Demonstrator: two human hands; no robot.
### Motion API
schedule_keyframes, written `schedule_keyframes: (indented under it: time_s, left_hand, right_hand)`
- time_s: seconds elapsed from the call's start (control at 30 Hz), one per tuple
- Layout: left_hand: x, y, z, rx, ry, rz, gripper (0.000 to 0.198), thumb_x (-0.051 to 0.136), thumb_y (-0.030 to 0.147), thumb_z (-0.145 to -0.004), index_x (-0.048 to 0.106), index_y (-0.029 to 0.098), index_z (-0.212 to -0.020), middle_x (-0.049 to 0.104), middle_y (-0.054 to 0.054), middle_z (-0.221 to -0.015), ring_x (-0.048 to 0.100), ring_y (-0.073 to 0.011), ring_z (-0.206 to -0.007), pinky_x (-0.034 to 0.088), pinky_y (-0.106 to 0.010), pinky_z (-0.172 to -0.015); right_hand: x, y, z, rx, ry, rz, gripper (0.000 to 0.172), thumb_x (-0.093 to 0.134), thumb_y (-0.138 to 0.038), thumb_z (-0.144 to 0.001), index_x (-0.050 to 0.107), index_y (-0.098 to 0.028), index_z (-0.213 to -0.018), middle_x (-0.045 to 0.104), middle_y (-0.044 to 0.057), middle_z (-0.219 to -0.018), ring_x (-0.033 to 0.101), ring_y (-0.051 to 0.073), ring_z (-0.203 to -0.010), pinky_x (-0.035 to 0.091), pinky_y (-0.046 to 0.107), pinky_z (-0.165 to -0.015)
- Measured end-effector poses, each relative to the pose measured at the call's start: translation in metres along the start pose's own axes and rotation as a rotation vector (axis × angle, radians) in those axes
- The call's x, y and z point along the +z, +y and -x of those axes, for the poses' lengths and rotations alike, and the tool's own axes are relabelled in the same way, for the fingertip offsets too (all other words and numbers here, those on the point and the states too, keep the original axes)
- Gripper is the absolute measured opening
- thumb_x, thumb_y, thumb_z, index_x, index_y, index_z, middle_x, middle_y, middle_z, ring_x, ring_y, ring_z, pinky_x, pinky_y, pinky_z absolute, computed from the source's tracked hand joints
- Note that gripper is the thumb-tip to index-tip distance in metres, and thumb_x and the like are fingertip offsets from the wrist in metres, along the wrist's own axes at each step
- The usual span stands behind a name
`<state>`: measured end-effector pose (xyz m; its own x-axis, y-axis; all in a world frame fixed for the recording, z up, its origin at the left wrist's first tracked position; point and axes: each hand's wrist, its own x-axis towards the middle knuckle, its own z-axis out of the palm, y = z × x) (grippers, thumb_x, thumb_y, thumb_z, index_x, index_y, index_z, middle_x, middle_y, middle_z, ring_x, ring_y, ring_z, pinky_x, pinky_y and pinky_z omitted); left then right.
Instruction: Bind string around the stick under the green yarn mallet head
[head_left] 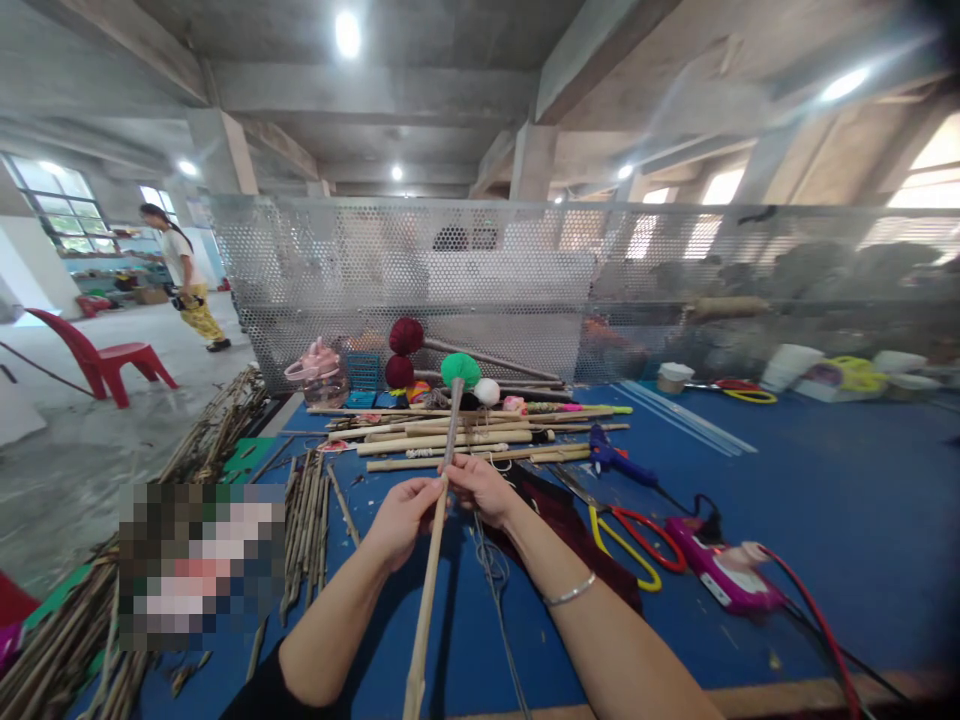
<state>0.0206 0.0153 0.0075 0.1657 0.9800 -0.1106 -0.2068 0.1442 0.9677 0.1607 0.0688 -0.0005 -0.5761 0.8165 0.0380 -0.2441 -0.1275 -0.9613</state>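
Both hands meet on a long stick at the middle of the view. My left hand (406, 518) is closed round the pale wooden stick (429, 600), whose lower end points toward me. Just above it, my right hand (481, 487) pinches the same stick where a grey-wrapped upper part (454, 422) begins. This part points away, toward a green yarn ball (460, 371). Whether the ball is fixed to its tip is hard to tell. A grey cord (493, 565) trails on the table below my right hand. Dark red cloth (555, 520) lies under my right forearm.
Pale sticks (457, 441) lie across the blue table (825, 500), with dark red yarn balls (406, 336) behind. To the right are a blue glue gun (619, 459), scissors (637, 535) and a magenta power strip (721, 567). Thin twigs (304, 525) lie left. A person (184, 275) walks far left.
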Motion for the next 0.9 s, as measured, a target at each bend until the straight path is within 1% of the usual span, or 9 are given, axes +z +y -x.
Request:
schedule_keyframes:
  time_s: [0.13,0.27,0.4,0.5,0.57,0.67,0.73,0.8,0.9]
  left_hand:
    - [-0.004,-0.007,-0.004,0.042,0.086,-0.191,0.040,0.064,0.048,-0.060,0.057,0.012,-0.074,0.050,0.003,-0.053,0.038,-0.0053,-0.042,0.026,-0.018,-0.041]
    - [-0.009,-0.010,-0.006,0.095,0.153,-0.349,0.037,0.070,0.044,-0.053,0.055,0.012,-0.065,0.047,0.005,-0.047,0.034,-0.0040,-0.040,0.024,-0.018,-0.041]
    - [-0.010,-0.005,-0.003,-0.037,-0.013,-0.121,0.038,0.066,0.047,-0.059,0.056,0.012,-0.071,0.054,0.001,-0.056,0.043,-0.0057,-0.044,0.030,-0.018,-0.045]
    - [-0.010,-0.004,0.000,-0.123,-0.113,-0.010,0.040,0.063,0.048,-0.062,0.057,0.012,-0.077,0.058,-0.002,-0.066,0.049,-0.0068,-0.050,0.036,-0.019,-0.049]
    - [-0.011,-0.005,0.000,-0.116,-0.099,-0.067,0.042,0.063,0.049,-0.062,0.057,0.012,-0.080,0.057,-0.002,-0.066,0.049,-0.0077,-0.052,0.036,-0.020,-0.050]
    - [-0.013,-0.006,0.000,0.003,0.022,-0.259,0.041,0.067,0.047,-0.058,0.058,0.011,-0.076,0.053,0.001,-0.057,0.043,-0.0062,-0.047,0.030,-0.018,-0.045]
    - [-0.015,-0.006,0.000,0.059,0.080,-0.343,0.039,0.069,0.045,-0.055,0.058,0.010,-0.069,0.049,0.004,-0.050,0.037,-0.0049,-0.043,0.026,-0.018,-0.043]
    - [-0.014,-0.004,0.001,0.052,0.058,-0.310,0.038,0.068,0.046,-0.057,0.058,0.010,-0.066,0.048,0.003,-0.048,0.037,-0.0050,-0.042,0.026,-0.019,-0.043]
    - [-0.011,-0.001,0.003,-0.017,-0.055,-0.076,0.040,0.064,0.047,-0.061,0.059,0.010,-0.074,0.054,-0.001,-0.059,0.045,-0.0064,-0.047,0.034,-0.019,-0.047]
  right_hand:
    - [0.001,0.009,-0.008,-0.032,0.083,0.133,0.032,0.069,-0.039,-0.061,0.051,-0.013,-0.066,0.042,-0.007,-0.047,0.028,0.002,-0.038,0.018,0.017,-0.038]
    - [0.005,0.014,-0.011,-0.034,0.103,0.131,0.035,0.071,-0.039,-0.057,0.052,-0.012,-0.068,0.052,-0.003,-0.054,0.040,0.004,-0.044,0.027,0.018,-0.043]
    - [0.005,0.011,-0.006,0.047,0.023,0.015,0.035,0.066,-0.040,-0.064,0.054,-0.013,-0.082,0.046,-0.007,-0.049,0.025,0.001,-0.034,0.014,0.018,-0.036]
    - [0.002,0.009,-0.003,0.088,0.024,-0.008,0.034,0.067,-0.040,-0.063,0.053,-0.013,-0.079,0.044,-0.008,-0.047,0.019,0.001,-0.032,0.008,0.019,-0.035]
    - [0.002,0.009,-0.003,0.073,0.061,0.037,0.034,0.070,-0.038,-0.060,0.054,-0.012,-0.074,0.046,-0.006,-0.049,0.025,0.001,-0.034,0.012,0.019,-0.035]
    - [0.005,0.009,-0.005,0.039,0.104,0.116,0.033,0.071,-0.037,-0.058,0.055,-0.011,-0.069,0.051,-0.003,-0.053,0.034,0.003,-0.039,0.018,0.018,-0.038]
    - [0.008,0.009,-0.006,0.029,0.122,0.145,0.033,0.071,-0.038,-0.058,0.054,-0.011,-0.067,0.052,-0.003,-0.052,0.034,0.003,-0.039,0.019,0.018,-0.038]
    - [0.009,0.008,-0.006,0.037,0.124,0.127,0.033,0.069,-0.040,-0.060,0.053,-0.012,-0.067,0.047,-0.005,-0.047,0.029,0.002,-0.036,0.016,0.018,-0.036]
    - [0.008,0.005,-0.004,0.060,0.081,0.024,0.033,0.066,-0.042,-0.064,0.053,-0.014,-0.076,0.043,-0.008,-0.046,0.019,0.001,-0.033,0.009,0.018,-0.034]
